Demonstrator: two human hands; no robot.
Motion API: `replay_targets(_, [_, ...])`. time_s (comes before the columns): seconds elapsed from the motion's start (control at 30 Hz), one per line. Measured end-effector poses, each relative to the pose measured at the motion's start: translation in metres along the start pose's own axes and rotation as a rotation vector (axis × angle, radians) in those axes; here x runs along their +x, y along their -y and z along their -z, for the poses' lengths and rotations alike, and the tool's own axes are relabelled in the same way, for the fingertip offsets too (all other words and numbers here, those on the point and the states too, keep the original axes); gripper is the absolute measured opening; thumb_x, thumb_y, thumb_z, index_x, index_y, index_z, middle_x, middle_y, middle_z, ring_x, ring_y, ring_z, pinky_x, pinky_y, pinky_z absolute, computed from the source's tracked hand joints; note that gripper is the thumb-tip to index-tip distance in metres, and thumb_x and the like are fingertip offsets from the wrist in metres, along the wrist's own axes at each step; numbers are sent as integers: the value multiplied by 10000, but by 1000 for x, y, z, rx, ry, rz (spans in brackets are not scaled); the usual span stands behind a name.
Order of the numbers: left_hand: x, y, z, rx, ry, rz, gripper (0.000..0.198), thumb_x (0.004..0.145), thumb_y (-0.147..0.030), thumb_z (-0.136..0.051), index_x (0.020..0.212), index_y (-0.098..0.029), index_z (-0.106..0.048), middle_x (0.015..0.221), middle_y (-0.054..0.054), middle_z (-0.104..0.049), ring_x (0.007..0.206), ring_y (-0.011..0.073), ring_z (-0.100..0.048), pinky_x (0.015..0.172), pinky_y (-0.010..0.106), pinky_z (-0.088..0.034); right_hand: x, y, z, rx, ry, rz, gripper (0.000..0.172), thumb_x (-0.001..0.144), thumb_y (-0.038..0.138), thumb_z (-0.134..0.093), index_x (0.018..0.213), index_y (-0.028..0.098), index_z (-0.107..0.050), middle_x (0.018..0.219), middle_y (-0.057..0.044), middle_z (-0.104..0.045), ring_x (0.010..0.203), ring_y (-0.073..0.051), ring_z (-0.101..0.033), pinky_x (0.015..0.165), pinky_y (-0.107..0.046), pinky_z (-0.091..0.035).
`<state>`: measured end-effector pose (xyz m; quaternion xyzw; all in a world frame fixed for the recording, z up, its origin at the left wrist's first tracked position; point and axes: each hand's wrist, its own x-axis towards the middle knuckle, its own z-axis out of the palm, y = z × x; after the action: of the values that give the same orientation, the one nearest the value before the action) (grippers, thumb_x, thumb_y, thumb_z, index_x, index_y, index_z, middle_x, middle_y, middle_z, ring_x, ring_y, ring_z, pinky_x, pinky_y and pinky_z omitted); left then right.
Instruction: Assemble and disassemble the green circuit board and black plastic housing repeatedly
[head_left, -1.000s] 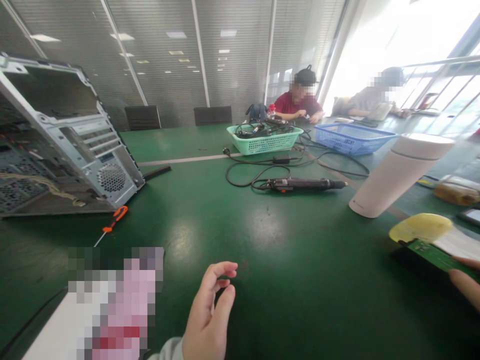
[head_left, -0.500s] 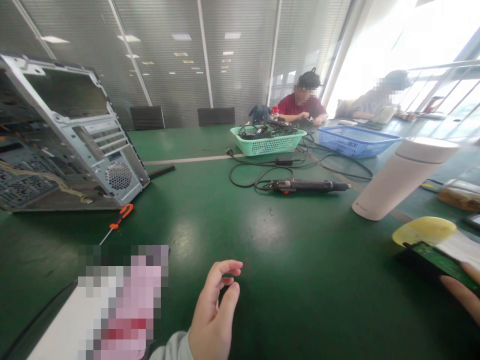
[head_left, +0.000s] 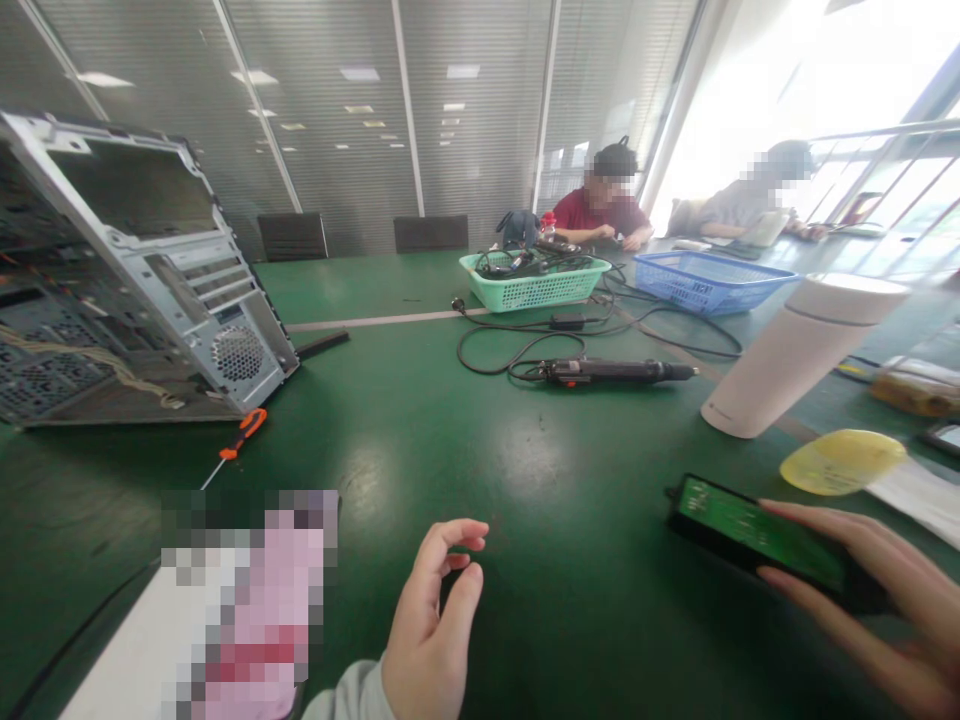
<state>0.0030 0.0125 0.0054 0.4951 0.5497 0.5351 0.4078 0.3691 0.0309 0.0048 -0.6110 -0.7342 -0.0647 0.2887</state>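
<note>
My right hand point(head_left: 885, 590) grips a black rectangular housing with a green circuit board point(head_left: 750, 528) showing in its open top. The thumb lies along the near side and the fingers along the far side. At the bottom middle, my left hand point(head_left: 435, 615) holds nothing, its fingers curved and the thumb apart from them. Left of it is a blurred-out pink and white item point(head_left: 266, 590). Beyond both hands, a black electric screwdriver point(head_left: 615, 372) lies on the green table point(head_left: 525, 450) with its cord looped behind.
At left stands an open computer case point(head_left: 232, 300), an orange-handled screwdriver point(head_left: 244, 435) by its corner. A pale tumbler point(head_left: 802, 350) and a yellow object point(head_left: 844, 462) are at right. Farther back are a green basket point(head_left: 536, 290) of cables, a blue basket point(head_left: 705, 285) and two seated people.
My right hand has come in from the right edge toward the middle, carrying the black housing with the circuit board. My left hand has stayed nearly still.
</note>
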Motion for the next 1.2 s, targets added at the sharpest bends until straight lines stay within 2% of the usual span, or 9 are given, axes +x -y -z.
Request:
replay_targets(0.1, [-1,2,1,20,25,-24,214,859,-234,-563,1023,-238,-701,1030,60,-702,1023,255,-627,925,372,-471,20,68,2,94,24,320,333,877,528,-546,1127,314,-597,1025,-82,-698,819,-220,-723,640,-300,-615])
replay_targets(0.23, [-3,7,1,54,88,-57,397,824,-156,-589,1205,-263,-624,1196,71,-671,1161,278,-587,970,415,-452,34,126,-10,245,48,439,252,925,314,-516,1159,284,-605,1126,-78,-661,986,-200,-673,787,-295,-588])
replay_targets(0.5, [-3,7,0,15,117,-77,447,866,-228,-616,1305,-258,-538,1332,87,-593,1224,279,-562,1028,423,-441,44,159,-39,469,77,468,252,886,194,-544,1131,239,-586,1115,-76,-645,1001,-172,-626,833,-290,-557])
replay_targets(0.67, [-5,3,-1,27,98,-65,468,849,-319,-653,1302,-253,-551,1253,84,-638,1176,279,-578,977,395,-465,38,163,-39,805,263,138,200,864,315,-586,1040,239,-642,1082,-73,-632,987,-189,-630,825,-304,-552])
replay_targets(0.73, [-7,1,-3,20,89,-65,518,817,-408,-680,1300,-264,-560,1164,75,-665,1073,278,-617,895,368,-492,39,165,-38,1004,480,-122,309,839,476,-598,999,216,-643,954,-56,-624,813,-170,-643,636,-269,-572])
replay_targets(0.83, [-10,-1,-3,-37,125,-84,646,732,-592,-701,1273,-261,-579,1124,82,-668,944,281,-638,833,365,-486,44,169,-35,1227,833,-562,526,719,657,-634,950,185,-601,665,41,-510,461,-75,-494,323,-172,-422])
replay_targets(0.97, [-7,-3,1,-32,275,-14,570,767,-650,-634,1162,-240,-617,988,68,-684,837,246,-603,792,350,-476,53,172,-28,1376,1130,-977,381,830,528,-548,933,164,-594,619,14,-587,448,-87,-577,274,-113,-353])
replay_targets(1.07, [-3,-6,3,-78,308,15,510,774,-700,-577,942,-224,-645,776,17,-617,698,198,-545,660,292,-457,56,173,-24,1366,1374,-1116,500,973,453,-277,836,129,-631,579,-16,-616,382,-71,-575,288,-111,-375])
replay_targets(1.2, [-1,-11,-2,-168,280,44,574,709,-788,-553,757,-218,-600,634,-28,-500,570,152,-445,538,253,-377,55,176,-25,1347,1476,-1075,710,986,500,-145,559,135,-580,421,12,-486,285,-40,-477,292,-107,-367])
